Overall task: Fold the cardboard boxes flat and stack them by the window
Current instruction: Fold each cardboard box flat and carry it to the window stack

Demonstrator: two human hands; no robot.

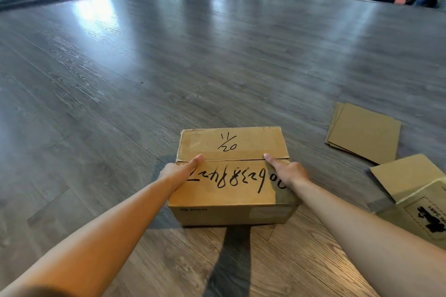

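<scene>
- Fingers of both hands reach to the centre seam of the closed cardboard box (233, 171): the left hand (177, 171) lies along the near flap with a straight fingertip at the seam, and the right hand (288, 172) points one straight finger at the seam's other end, its remaining fingers curled. Neither hand has hold of anything.
- Judging by that placement, the fingertips are set to dig under the flap edges and open the top, the first move toward collapsing the box.
- Box position: upright on the wood floor (120, 91), directly in front of the person, both top flaps shut.
- Flattened cardboard sheets (364, 134) lie stacked on the floor well to the right, likely finished pieces; another box (420, 200) sits near the right edge, partly cut off.
- Writing: "11/20" in black marker on the far flap; a long handwritten number, upside down from here, on the near flap; a small printed logo on the front wall, too small to read surely.
</scene>
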